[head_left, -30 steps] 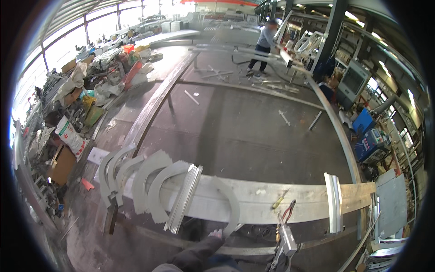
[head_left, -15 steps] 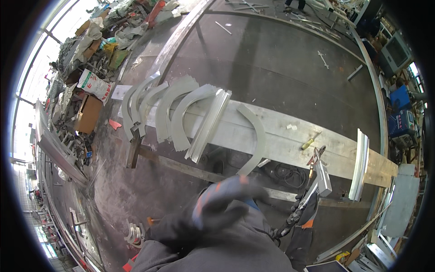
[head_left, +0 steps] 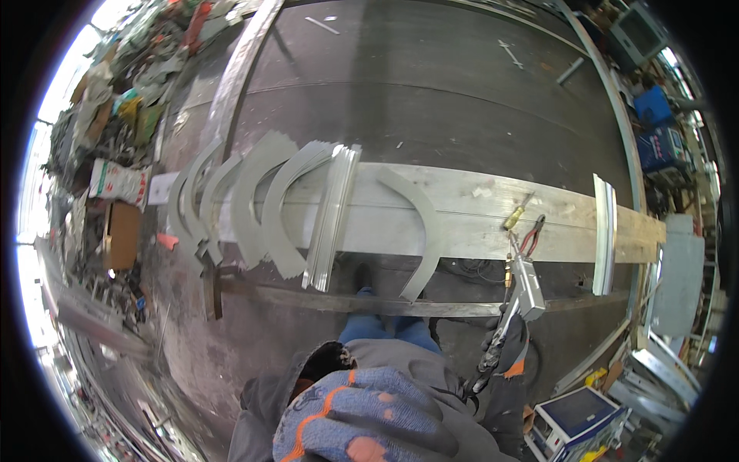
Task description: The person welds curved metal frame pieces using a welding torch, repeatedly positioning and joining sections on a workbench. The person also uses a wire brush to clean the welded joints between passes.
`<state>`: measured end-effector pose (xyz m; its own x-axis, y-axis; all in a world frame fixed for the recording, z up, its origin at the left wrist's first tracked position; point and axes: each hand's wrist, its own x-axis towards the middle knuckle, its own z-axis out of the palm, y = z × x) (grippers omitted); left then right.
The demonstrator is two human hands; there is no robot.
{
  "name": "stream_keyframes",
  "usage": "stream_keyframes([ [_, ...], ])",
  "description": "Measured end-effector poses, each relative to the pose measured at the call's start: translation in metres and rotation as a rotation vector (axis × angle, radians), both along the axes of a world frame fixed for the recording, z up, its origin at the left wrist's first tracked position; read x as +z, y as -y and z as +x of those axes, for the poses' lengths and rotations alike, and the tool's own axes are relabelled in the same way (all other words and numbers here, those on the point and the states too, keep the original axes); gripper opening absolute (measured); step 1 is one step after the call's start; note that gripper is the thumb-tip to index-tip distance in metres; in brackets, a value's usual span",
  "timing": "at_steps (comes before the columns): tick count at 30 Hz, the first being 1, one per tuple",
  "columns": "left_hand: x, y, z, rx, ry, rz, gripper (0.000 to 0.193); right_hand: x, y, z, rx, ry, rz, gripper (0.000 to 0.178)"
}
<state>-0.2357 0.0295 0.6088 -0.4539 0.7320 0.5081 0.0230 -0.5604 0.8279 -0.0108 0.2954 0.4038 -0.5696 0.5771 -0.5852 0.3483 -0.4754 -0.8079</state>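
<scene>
My left hand [head_left: 366, 416], in a worn blue and orange knit glove, is raised close in front of my body. Its fingertips are out of sight, and I cannot tell whether it holds anything. My right hand [head_left: 496, 339], in a dark glove, grips a silver welding gun [head_left: 526, 291] with a boxy body and a brass nozzle. The gun's tip points away from me, over the near edge of the pale metal bench [head_left: 477, 231]. Beyond that tip lie red-handled pliers [head_left: 533, 236] and a yellow-handled screwdriver [head_left: 514, 218].
Several grey curved metal strips [head_left: 250, 204] lie across the bench's left half, beside a straight ribbed profile [head_left: 331, 219]. One curved strip [head_left: 423, 227] lies apart, overhanging the near edge. Another profile [head_left: 604, 235] crosses the right end. A cardboard box [head_left: 122, 235] stands at left.
My left hand has come up closer, from a blur over my lap. The view has shifted, showing my legs and more of a machine at lower right. The right hand keeps its grip on the welding gun.
</scene>
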Motion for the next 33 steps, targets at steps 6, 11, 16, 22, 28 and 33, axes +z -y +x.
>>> stream_keyframes([
  [6,-0.017,-0.008,-0.072,-0.128,0.016,0.021,0.052,-0.014,0.037,-0.002,-0.138,0.092,-0.031,0.042],
  [11,-0.044,-0.021,-0.118,-0.209,0.014,0.019,0.05,-0.018,0.067,0.007,-0.171,0.288,0.107,0.037],
  [16,-0.164,-0.07,-0.176,-0.114,-0.06,-0.403,0.048,0.003,0.102,0.002,-0.261,0.327,0.101,0.035],
  [22,-0.424,-0.163,-0.255,-0.161,-1.215,-1.447,0.095,0.009,0.137,0.022,-0.172,0.573,0.393,0.036],
  [28,-0.471,-0.178,-0.257,-0.183,-1.191,-1.513,0.068,-0.001,0.165,0.061,-0.236,0.489,0.277,0.028],
  [33,-0.417,-0.158,-0.27,-0.513,-0.954,-1.635,0.077,0.005,0.162,0.055,-0.257,0.266,0.144,0.025],
])
